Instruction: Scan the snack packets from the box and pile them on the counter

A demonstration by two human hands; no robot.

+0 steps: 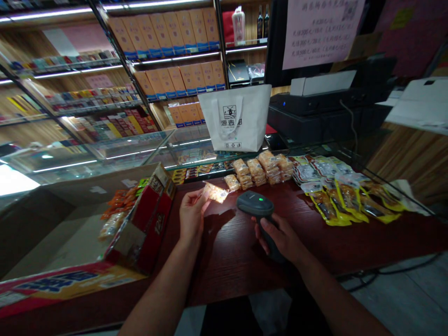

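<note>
My left hand [191,215] pinches a small clear snack packet [216,192] and holds it up above the dark red wooden counter [231,261]. My right hand [284,239] grips a dark barcode scanner [255,204] with a green light on top. The scanner's head points toward the packet, a short way to its right.
A row of small snack packs [261,169] and several yellow-edged packets [341,192] lie at the counter's far side. A white paper bag [238,116] stands on the glass case behind them. An open red carton [147,219] sits at left. A black printer [325,105] stands at right.
</note>
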